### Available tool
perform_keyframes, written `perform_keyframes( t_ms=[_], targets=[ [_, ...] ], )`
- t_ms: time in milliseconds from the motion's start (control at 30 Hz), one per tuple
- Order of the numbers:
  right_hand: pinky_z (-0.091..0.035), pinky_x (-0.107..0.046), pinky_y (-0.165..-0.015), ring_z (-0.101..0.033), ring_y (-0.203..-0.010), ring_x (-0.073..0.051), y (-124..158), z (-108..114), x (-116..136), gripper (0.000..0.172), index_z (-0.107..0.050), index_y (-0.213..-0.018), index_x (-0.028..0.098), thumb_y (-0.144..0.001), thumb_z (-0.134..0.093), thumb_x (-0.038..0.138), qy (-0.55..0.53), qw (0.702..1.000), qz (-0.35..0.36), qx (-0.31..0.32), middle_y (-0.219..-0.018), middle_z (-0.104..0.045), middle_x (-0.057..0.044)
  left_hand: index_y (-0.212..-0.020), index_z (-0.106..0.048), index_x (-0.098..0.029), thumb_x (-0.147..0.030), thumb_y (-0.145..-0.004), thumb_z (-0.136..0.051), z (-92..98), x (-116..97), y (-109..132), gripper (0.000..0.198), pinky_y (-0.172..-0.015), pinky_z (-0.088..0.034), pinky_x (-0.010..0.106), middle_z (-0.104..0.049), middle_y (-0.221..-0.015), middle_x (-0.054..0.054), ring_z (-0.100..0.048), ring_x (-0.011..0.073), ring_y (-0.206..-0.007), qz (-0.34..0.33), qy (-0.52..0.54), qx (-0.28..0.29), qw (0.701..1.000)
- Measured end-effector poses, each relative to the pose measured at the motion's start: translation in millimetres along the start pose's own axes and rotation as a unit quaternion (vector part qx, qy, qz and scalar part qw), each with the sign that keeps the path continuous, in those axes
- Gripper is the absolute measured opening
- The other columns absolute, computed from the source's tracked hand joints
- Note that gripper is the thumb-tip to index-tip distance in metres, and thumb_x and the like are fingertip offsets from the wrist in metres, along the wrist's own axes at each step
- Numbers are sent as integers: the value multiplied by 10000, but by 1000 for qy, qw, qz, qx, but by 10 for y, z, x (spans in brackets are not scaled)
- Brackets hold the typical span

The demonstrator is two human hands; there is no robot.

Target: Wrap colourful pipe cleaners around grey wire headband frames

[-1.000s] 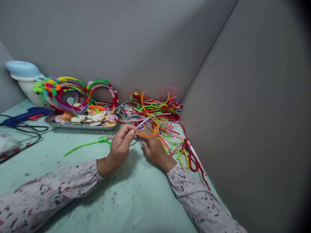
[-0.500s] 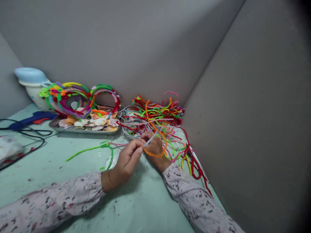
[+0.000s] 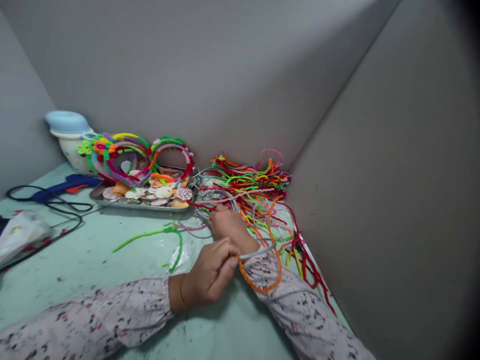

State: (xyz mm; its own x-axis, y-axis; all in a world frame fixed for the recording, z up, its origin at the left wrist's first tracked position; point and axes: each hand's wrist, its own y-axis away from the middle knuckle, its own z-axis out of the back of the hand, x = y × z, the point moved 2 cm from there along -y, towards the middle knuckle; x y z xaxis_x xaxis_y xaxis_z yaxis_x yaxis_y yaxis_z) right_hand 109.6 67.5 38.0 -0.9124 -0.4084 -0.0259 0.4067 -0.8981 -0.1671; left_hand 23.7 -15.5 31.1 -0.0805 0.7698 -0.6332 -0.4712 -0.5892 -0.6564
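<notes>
Closed in a pinch, my left hand [image 3: 212,272] holds one end of an orange pipe cleaner [image 3: 280,270] together with a thin pale grey band [image 3: 258,251]. The pipe cleaner bends in a loop out to the right, over my right sleeve. Farther forward, my right hand [image 3: 233,229] reaches down by the coiled grey bands [image 3: 204,214], back of the hand up; its fingertips are hidden. Left of the hands, a green pipe cleaner [image 3: 142,236] lies bent on the table beside a small clear plastic piece [image 3: 182,256].
Behind my right hand is a heap of coloured pipe cleaners [image 3: 258,175]. A metal tray [image 3: 150,206] holds seashells, with pipe-cleaner headbands [image 3: 123,140] standing on it. At left are a blue glue gun [image 3: 56,190] with a black cord, a blue-lidded container [image 3: 71,145] and a plastic bag [image 3: 24,230].
My right hand has left the orange pipe cleaner and moved forward to the coiled bands. My left hand has drawn nearer to me, and the orange loop now hangs lower over my right sleeve.
</notes>
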Motion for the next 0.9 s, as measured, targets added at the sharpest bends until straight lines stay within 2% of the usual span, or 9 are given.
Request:
perform_keyframes(
  t_ms=[100,233,333,433,533,667,800,900],
  targets=[
    [-497,-289,-656,-649,-786,-194,-116,2,-45,239,-677,-952,156,-906,-445,119,4,999,-12,-42,-990,-639,-133,-896,-476,-197,-196,-926,-366,16,10,1,114,-641,-378,298,-527,-756,41,-503,166,-696,14,9,-7,1000],
    [-495,-297,-732,-632,-845,-193,-289,-68,-177,225,-651,-986,152,-948,-447,242,-62,988,-59,-128,-1052,-610,-134,-915,-490,-191,-195,-926,-372,24,23,1,118,-638,-372,291,-508,-748,33,-492,162,-688,13,12,-9,1000],
    [-483,-288,-779,-622,-856,-179,-413,-135,-220,202,-671,-956,167,-932,-497,267,-127,981,-74,-127,-994,-631,-99,-915,-496,-184,-205,-932,-372,31,37,2,126,-642,-369,285,-496,-752,28,-484,156,-691,31,17,-21,999],
    [-479,-284,-823,-614,-911,-176,-418,-116,-205,167,-676,-998,177,-899,-555,231,-170,977,-45,-119,-988,-651,-77,-895,-503,-184,-238,-946,-371,45,51,-1,152,-654,-374,283,-496,-758,23,-485,155,-703,73,34,-34,996],
    [-490,-279,-848,-606,-975,-172,-231,-8,-209,216,-654,-1086,199,-887,-571,218,-185,971,17,-150,-1079,-635,-69,-887,-509,-186,-286,-957,-369,56,69,-25,186,-649,-377,276,-484,-752,11,-465,149,-689,128,70,-44,988],
    [-520,-299,-848,-619,-943,-174,205,101,-312,196,-668,-1028,185,-905,-516,185,-212,957,66,-188,-1012,-647,-79,-874,-508,-188,-356,-949,-403,58,127,-80,211,-616,-363,262,-444,-720,-7,-413,141,-660,217,141,-90,962],
    [-510,-359,-944,-608,-1057,-197,612,96,-389,323,-616,-1158,196,-877,-472,128,-249,932,41,-260,-1129,-648,-88,-878,-510,-191,-387,-925,-456,16,219,-102,209,-590,-353,251,-445,-725,-12,-400,133,-650,261,209,-111,936],
    [-501,-373,-973,-598,-1100,-207,803,45,-326,354,-601,-1175,200,-858,-470,111,-249,920,38,-299,-1126,-665,-88,-897,-517,-188,-394,-922,-459,-13,286,-86,215,-584,-353,249,-454,-737,-7,-392,131,-648,269,220,-107,932]
  ],
)
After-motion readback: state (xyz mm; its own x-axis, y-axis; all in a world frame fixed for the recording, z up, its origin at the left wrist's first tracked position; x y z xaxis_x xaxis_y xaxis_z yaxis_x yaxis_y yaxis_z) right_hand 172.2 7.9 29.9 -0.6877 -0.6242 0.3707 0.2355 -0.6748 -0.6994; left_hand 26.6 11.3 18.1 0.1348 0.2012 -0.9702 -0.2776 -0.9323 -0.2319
